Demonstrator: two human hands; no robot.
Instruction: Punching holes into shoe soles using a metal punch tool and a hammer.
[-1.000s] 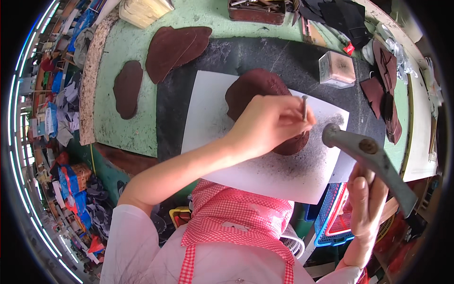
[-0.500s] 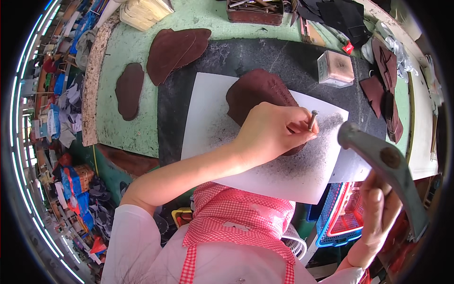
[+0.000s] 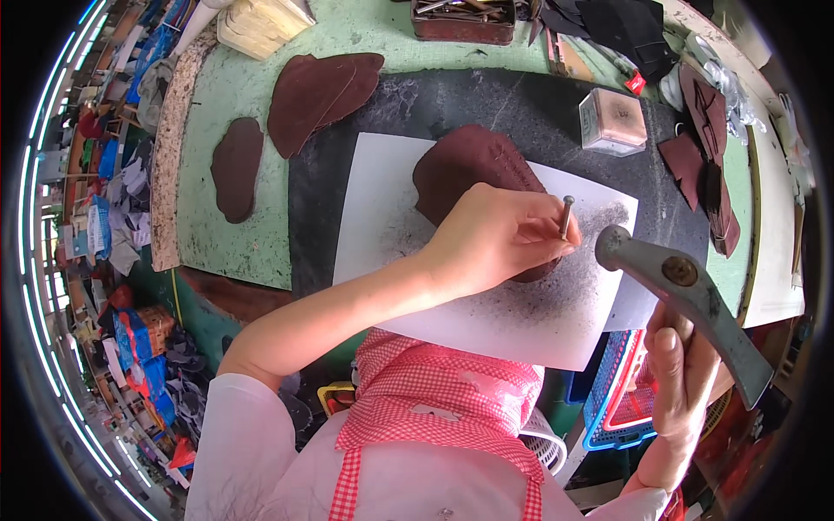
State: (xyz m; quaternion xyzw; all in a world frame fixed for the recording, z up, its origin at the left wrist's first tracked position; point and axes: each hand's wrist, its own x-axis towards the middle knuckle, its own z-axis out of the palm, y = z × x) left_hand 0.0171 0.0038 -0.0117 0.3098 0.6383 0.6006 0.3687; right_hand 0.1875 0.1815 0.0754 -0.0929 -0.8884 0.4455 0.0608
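Note:
My left hand pinches a slim metal punch, which stands nearly upright with its tip hidden by the fingers. Under that hand lies a dark brown leather piece, partly covered by it, with small marks along its right side. The leather rests on a white sheet strewn with dark specks. To the right, my right hand grips the handle of a hammer. The hammer's round face is raised just right of the punch, apart from it.
A black mat lies beneath the sheet on a green tabletop. Brown leather pieces sit at the left. A small clear box stands at the right, a tool tin at the back. Plastic baskets are below the near edge.
The hammer has moved left toward the punch, its head tilting to show more of the top. My left hand and the punch have shifted only slightly.

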